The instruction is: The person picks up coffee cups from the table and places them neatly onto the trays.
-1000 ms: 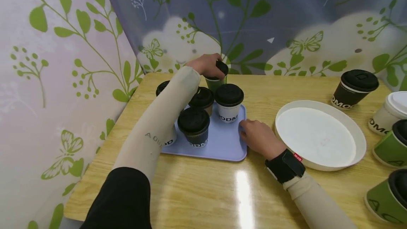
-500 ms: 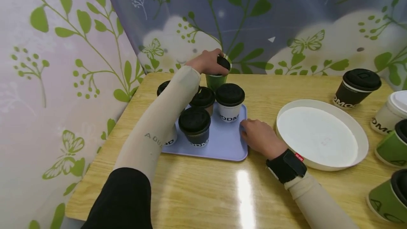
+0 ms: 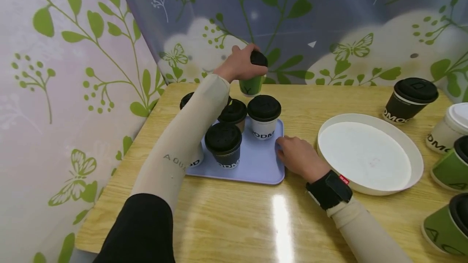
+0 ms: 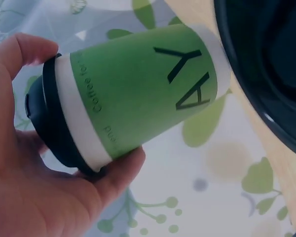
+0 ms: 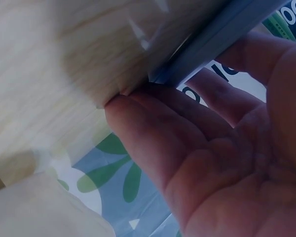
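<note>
My left hand (image 3: pixel 242 63) holds a green paper coffee cup (image 3: pixel 251 87) by its black lid, above the tray's far side. In the left wrist view, thumb and fingers span the lid of the green cup (image 4: pixel 143 89), and its letters face the camera. My right hand (image 3: pixel 300 158) grips the right edge of the lilac tray (image 3: pixel 257 167); in the right wrist view its fingers (image 5: pixel 148 133) curl against the tray rim (image 5: pixel 207 49) near the tabletop. On the tray stand a white cup (image 3: pixel 263 128), a dark grey cup (image 3: pixel 224 153), a brown cup (image 3: pixel 234 113) and others partly hidden by my left forearm.
A round white tray (image 3: pixel 365 159) lies right of my right hand. Beyond it stand a black cup (image 3: pixel 402 106), a white-lidded cup (image 3: pixel 444 133) and two green cups (image 3: pixel 447 169) at the right. A patterned curtain (image 3: pixel 292 19) hangs behind the wooden table (image 3: pixel 234 218).
My left hand has raised the green cup from behind the white cup, up and slightly to the right. My right hand has stayed at the tray's edge.
</note>
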The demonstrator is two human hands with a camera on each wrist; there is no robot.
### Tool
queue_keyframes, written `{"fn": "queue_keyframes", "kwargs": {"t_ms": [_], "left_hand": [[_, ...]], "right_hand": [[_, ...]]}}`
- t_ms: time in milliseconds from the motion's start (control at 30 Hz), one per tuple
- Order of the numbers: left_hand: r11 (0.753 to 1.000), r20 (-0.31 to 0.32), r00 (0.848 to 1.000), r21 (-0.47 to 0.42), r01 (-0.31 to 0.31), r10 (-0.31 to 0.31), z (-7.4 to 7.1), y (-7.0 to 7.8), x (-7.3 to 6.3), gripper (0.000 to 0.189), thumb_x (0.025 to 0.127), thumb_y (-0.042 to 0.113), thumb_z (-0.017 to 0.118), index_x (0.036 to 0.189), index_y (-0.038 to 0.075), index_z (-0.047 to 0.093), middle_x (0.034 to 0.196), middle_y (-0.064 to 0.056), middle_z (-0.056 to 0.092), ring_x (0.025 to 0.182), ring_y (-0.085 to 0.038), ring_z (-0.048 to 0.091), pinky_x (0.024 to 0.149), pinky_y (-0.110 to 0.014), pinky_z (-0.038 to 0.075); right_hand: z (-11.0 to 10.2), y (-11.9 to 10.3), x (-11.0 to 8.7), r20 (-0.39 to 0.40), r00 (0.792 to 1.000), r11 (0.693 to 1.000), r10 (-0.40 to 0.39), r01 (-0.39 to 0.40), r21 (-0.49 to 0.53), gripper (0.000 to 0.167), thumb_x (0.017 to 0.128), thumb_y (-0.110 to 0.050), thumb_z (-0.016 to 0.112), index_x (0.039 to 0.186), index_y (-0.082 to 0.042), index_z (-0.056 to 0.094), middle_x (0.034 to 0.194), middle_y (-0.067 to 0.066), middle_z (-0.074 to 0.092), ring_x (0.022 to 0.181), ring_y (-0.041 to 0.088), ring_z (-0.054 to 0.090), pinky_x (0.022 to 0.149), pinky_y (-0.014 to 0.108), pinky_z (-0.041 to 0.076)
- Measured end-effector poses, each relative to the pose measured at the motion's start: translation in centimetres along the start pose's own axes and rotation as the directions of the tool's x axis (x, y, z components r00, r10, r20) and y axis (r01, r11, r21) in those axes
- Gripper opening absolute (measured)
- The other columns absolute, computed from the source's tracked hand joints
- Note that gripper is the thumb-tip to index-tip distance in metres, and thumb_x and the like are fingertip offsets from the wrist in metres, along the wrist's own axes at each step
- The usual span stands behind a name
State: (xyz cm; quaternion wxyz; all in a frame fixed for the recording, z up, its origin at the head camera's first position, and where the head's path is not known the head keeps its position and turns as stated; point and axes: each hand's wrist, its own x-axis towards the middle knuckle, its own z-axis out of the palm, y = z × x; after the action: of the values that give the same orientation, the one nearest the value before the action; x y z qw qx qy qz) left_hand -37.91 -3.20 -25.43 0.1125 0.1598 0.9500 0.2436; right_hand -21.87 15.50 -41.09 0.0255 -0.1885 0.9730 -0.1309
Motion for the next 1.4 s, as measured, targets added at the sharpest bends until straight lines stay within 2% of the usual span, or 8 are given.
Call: {"fn": "queue_keyframes", "kwargs": {"t_ms": [267, 400, 600, 800, 1067, 1233, 1400], "left_hand": [[0.999, -0.107, 0.994, -0.028, -0.033, 0.030, -0.4, 0.9, -0.7, 0.077, 0.097, 0.053, 0.056, 0.164, 0.032, 0.025, 0.161, -0.020, 0.016, 0.124, -0.030, 0.043, 0.095, -0.043, 0.044], [0.997, -0.191, 0.981, -0.068, -0.044, 0.030, -0.6, 1.2, -1.2, 0.076, 0.095, 0.054, 0.057, 0.163, 0.036, 0.027, 0.162, -0.018, 0.014, 0.128, -0.031, 0.038, 0.093, -0.043, 0.046], [0.991, -0.267, 0.962, -0.104, -0.082, 0.052, -1.1, 2.0, -2.7, 0.076, 0.094, 0.052, 0.058, 0.162, 0.039, 0.028, 0.161, -0.015, 0.017, 0.126, -0.027, 0.038, 0.091, -0.039, 0.046], [0.981, -0.337, 0.937, -0.130, -0.145, 0.094, -1.8, 3.1, -4.7, 0.075, 0.094, 0.048, 0.058, 0.163, 0.039, 0.028, 0.159, -0.012, 0.020, 0.121, -0.023, 0.042, 0.092, -0.035, 0.044], [0.963, -0.421, 0.898, -0.159, -0.215, 0.131, -2.2, 4.0, -8.3, 0.075, 0.091, 0.049, 0.060, 0.160, 0.041, 0.032, 0.158, -0.009, 0.026, 0.125, -0.022, 0.042, 0.093, -0.034, 0.045], [0.944, -0.465, 0.864, -0.150, -0.294, 0.195, -2.3, 4.1, -10.7, 0.072, 0.092, 0.046, 0.061, 0.159, 0.037, 0.037, 0.149, -0.010, 0.036, 0.120, -0.019, 0.042, 0.091, -0.031, 0.044], [0.929, -0.480, 0.839, -0.115, -0.352, 0.258, -2.0, 4.1, -12.4, 0.070, 0.092, 0.041, 0.062, 0.158, 0.034, 0.041, 0.141, -0.010, 0.043, 0.116, -0.018, 0.041, 0.089, -0.031, 0.045]], "right_hand": [[-0.1, 0.0, 0.0, -0.003, 1.000, 1.000, -0.005, 0.005, -0.004, 0.016, 0.101, -0.010, 0.064, 0.110, 0.003, 0.068, 0.082, 0.009, 0.060, 0.067, 0.020, 0.059, 0.060, 0.037, 0.049], [-0.1, 0.1, 0.0, 0.000, 1.000, 1.000, -0.001, 0.001, -0.007, 0.016, 0.101, -0.010, 0.063, 0.110, 0.003, 0.068, 0.082, 0.010, 0.061, 0.067, 0.019, 0.059, 0.060, 0.037, 0.049], [-0.1, 0.0, 0.0, 0.000, 1.000, 1.000, -0.003, 0.003, -0.006, 0.016, 0.101, -0.010, 0.064, 0.110, 0.003, 0.068, 0.082, 0.009, 0.060, 0.067, 0.020, 0.058, 0.061, 0.038, 0.049], [0.0, 0.0, 0.0, -0.009, 1.000, 1.000, -0.009, 0.009, -0.006, 0.014, 0.101, -0.009, 0.063, 0.107, 0.003, 0.068, 0.080, 0.009, 0.059, 0.067, 0.020, 0.058, 0.060, 0.038, 0.049], [-0.1, 0.0, 0.1, -0.005, 1.000, 1.000, -0.008, 0.008, -0.001, 0.013, 0.101, -0.009, 0.062, 0.106, 0.002, 0.067, 0.080, 0.008, 0.058, 0.066, 0.020, 0.056, 0.059, 0.037, 0.047], [-0.2, -0.2, 0.1, -0.003, 1.000, 1.000, -0.009, 0.009, -0.001, 0.013, 0.101, -0.009, 0.062, 0.105, 0.001, 0.067, 0.079, 0.008, 0.057, 0.065, 0.020, 0.056, 0.058, 0.037, 0.046], [-0.2, -0.1, 0.0, 0.005, 1.000, 1.000, -0.001, 0.001, -0.006, 0.014, 0.101, -0.010, 0.062, 0.106, 0.002, 0.067, 0.081, 0.009, 0.058, 0.065, 0.020, 0.056, 0.059, 0.037, 0.046]]}}
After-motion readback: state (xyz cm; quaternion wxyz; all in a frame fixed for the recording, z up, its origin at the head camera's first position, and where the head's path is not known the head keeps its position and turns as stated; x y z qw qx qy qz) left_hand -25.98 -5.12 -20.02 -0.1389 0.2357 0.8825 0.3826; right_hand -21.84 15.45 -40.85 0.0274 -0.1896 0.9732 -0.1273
